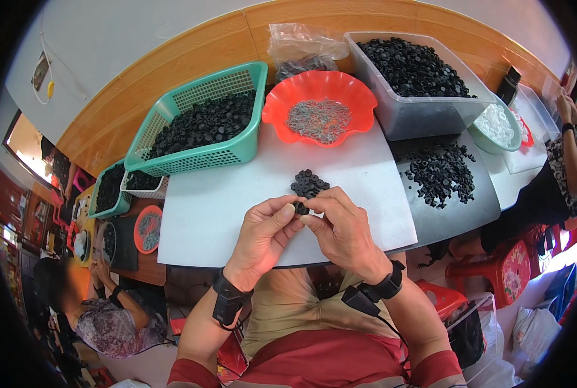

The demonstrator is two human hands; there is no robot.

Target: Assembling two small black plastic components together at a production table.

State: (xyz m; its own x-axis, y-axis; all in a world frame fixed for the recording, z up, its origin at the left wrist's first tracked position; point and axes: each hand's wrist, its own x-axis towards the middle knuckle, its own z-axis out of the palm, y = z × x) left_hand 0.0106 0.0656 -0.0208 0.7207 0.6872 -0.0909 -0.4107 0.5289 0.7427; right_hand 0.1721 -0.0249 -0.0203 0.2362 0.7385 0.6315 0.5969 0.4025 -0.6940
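Over the near edge of the white work surface (204, 226), my left hand (260, 234) pinches a small round black plastic part (300, 208) between thumb and fingers. My right hand (341, 227) meets it from the other side, its thumb and fingertips closed at the same part. Whether a second tiny piece sits in the right fingertips is hidden. Just beyond my fingers lies a small heap of black round pieces (309, 182). Farther back stands a red scalloped bowl (364, 98) holding many thin grey metal pieces (319, 120).
A green basket (198, 161) and a clear bin (424, 116), both full of black parts, flank the bowl. Loose black pieces (440, 173) cover part of a dark board at right. Co-workers sit left (117, 323) and right (563, 155). A red stool (495, 271) stands right.
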